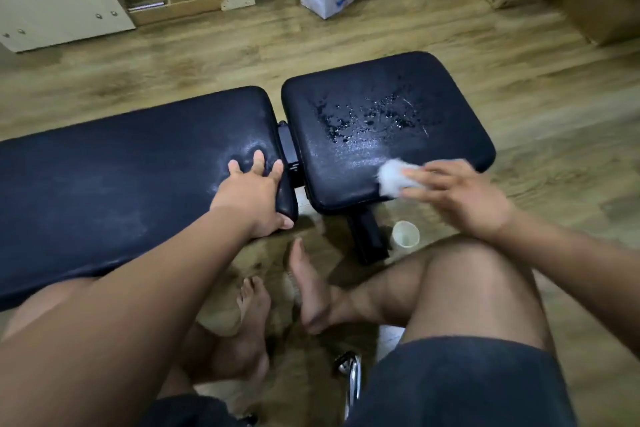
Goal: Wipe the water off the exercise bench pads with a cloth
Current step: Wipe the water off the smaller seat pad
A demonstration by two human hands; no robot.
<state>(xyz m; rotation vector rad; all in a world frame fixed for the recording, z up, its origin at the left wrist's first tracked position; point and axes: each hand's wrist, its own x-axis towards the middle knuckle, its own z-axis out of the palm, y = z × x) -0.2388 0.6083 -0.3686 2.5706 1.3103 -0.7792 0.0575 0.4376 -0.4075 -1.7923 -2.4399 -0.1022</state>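
- Starting at the left, the long pad [121, 184] shows a dark, smooth cover with a dull, smeared sheen toward its right end. No beads are visible on it. It is judged firm underneath and slippery where damp.
- The left hand [256, 191] lies on that pad's right near corner, fingers spread and straight, thumb against the near edge. It grasps nothing and is judged to be bracing.
- The seat pad [381, 87] sits right of the gap. Water droplets [367, 114] cluster across its middle, and the near strip looks streaked and thinly wet.
- The cloth [393, 173] is a small white wad touching the seat pad's near edge. It is judged light, soft and absorbent, and is best held bunched and pressed flat.
- The right hand [457, 191] grasps the cloth under its fingers. Blur hides finer detail.
- A small cup [405, 234] stands on the floor, near the bench post.
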